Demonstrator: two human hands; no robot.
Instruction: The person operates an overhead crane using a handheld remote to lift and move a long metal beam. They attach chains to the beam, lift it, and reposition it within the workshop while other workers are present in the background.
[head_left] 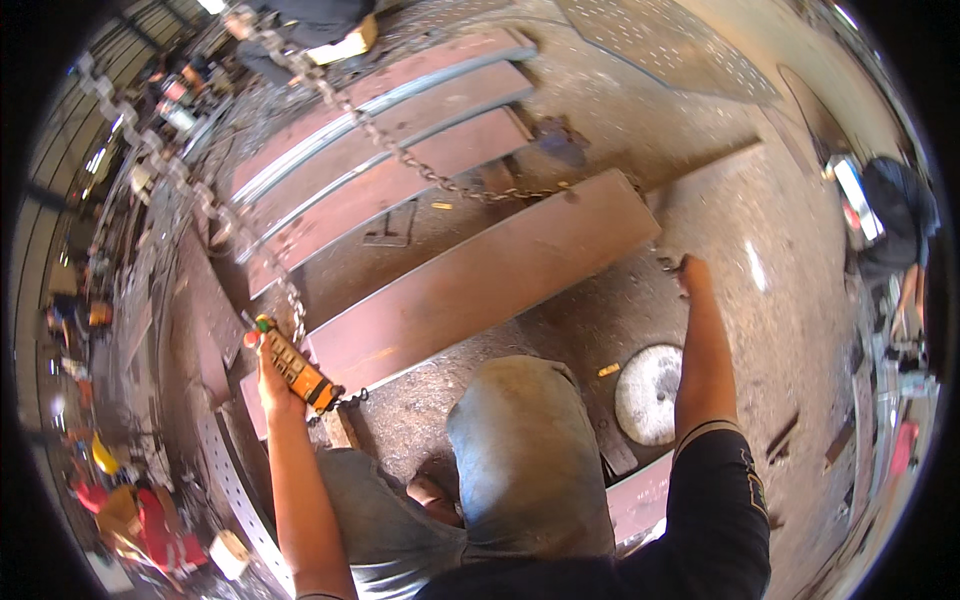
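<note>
My left hand (pixel 275 378) is wrapped around a yellow-orange crane remote control (pixel 297 366) with a red and a green knob at its top end. Before my legs, a long brown steel plate (pixel 480 275) lies slantwise. One chain (pixel 400 150) runs down from the upper left to the plate's far right end. A second chain (pixel 200 195) comes down toward its near left end, by the remote. Just off the plate's right end, my right hand (pixel 690 274) is closed beside a small dark metal piece (pixel 668 264); what the fingers hold is not clear.
Several more steel plates (pixel 400 125) lie side by side beyond. A round whitish disc (pixel 648 395) rests on the floor near my right arm. A perforated sheet (pixel 670 45) lies at the far right. Other people (pixel 890 220) work to the right, left and far side.
</note>
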